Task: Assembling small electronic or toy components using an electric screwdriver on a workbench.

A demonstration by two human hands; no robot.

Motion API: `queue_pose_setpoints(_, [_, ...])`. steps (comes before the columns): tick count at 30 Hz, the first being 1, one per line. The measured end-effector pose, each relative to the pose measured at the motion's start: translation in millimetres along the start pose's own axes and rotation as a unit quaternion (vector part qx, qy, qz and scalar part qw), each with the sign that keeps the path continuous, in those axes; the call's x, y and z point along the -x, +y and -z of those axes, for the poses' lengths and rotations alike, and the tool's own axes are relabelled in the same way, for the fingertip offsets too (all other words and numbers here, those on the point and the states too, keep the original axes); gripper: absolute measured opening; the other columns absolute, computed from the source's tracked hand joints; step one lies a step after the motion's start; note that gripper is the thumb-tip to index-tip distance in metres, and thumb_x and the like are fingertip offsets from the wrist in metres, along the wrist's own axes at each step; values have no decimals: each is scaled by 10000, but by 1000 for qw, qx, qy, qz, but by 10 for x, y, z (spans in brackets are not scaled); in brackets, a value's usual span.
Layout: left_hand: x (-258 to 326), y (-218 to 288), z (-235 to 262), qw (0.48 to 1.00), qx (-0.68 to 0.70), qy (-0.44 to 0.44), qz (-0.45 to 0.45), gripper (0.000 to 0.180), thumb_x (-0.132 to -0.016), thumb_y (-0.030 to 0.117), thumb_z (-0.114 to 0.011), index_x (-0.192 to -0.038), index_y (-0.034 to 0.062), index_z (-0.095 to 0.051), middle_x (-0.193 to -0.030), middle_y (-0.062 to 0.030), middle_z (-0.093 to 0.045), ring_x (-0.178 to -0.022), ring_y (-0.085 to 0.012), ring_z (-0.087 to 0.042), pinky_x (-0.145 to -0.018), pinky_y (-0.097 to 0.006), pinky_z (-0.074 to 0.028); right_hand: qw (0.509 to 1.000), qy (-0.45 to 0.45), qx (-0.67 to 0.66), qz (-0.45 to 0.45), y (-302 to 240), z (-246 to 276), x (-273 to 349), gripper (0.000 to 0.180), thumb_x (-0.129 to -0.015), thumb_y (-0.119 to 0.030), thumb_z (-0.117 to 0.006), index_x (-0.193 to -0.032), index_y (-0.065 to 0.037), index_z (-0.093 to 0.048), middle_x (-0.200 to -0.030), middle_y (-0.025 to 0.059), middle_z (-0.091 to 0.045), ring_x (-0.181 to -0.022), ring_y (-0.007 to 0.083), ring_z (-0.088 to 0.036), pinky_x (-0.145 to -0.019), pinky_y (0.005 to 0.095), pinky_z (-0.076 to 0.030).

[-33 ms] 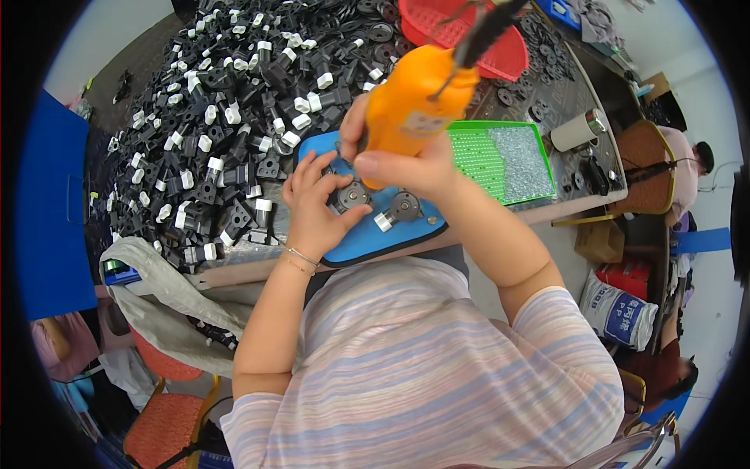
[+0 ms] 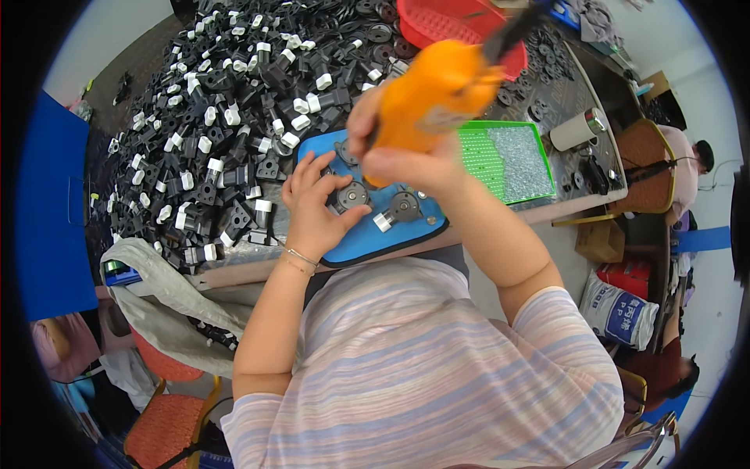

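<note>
My right hand [image 2: 414, 160] is wrapped round an orange electric screwdriver [image 2: 437, 86], blurred by motion, its dark cable end leaning up to the right. The tool's lower end is near a round black plastic part [image 2: 353, 195], and whether they touch I cannot tell. With thumb and fingers curved about that part, my left hand [image 2: 316, 203] keeps it on a blue mat [image 2: 363, 246]. Just right of it lies a second round black part [image 2: 405, 206] with a white end. Another dark part [image 2: 344, 152] shows at the mat's far side, partly behind the right hand.
A large heap of black parts with white ends [image 2: 226, 117] covers the table's left and far side. Right of the mat stand a green tray [image 2: 508, 202] of small screws and a white bottle [image 2: 576, 131]. Farther back is a red basket [image 2: 445, 23]. Grey cloth [image 2: 156, 273] hangs at the front left.
The screwdriver and my right hand have shifted slightly to the right, and the tool leans more. More of the dark part at the mat's far side shows. My left hand stays put.
</note>
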State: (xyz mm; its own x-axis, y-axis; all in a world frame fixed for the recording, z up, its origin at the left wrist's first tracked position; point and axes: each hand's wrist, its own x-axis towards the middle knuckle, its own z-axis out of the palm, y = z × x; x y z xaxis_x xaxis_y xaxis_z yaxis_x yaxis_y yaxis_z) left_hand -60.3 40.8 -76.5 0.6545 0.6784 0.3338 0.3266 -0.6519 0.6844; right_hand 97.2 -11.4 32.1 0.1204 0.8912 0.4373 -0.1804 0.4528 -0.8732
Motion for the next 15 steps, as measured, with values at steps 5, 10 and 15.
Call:
queue_pose_setpoints(5, [19,63,6,999,-42,4,8,420,-549,299,-824,-898,124,-668,-1301,-67,-476,-1285,-298,-322,-1019,-474,-173,996,22,-38,80,-416,384,69,268,-774,-143,-622,-962,-20,-478,-846,121,-511,-654,156,-538,-608,266,-463])
queue_pose_setpoints(10, [45,281,48,984,-175,12,-23,441,-623,391,-764,-947,109,-660,-1284,-85,-458,-1244,-295,-343,-995,-506,-173,957,215,138,137,-314,937,354,228,-750,30,-594,-961,7,-511,-827,130,-568,-631,158,-546,-583,268,-453])
queue_pose_setpoints(15, [51,468,-71,978,-205,11,-49,477,-620,443,-755,-910,84,-635,-1109,-81,-524,-1081,-261,-442,-913,-439,-236,936,298,143,119,-212,1059,444,216,-731,29,-613,-928,15,-526,-765,116,-582,-593,147,-548,-570,263,-450])
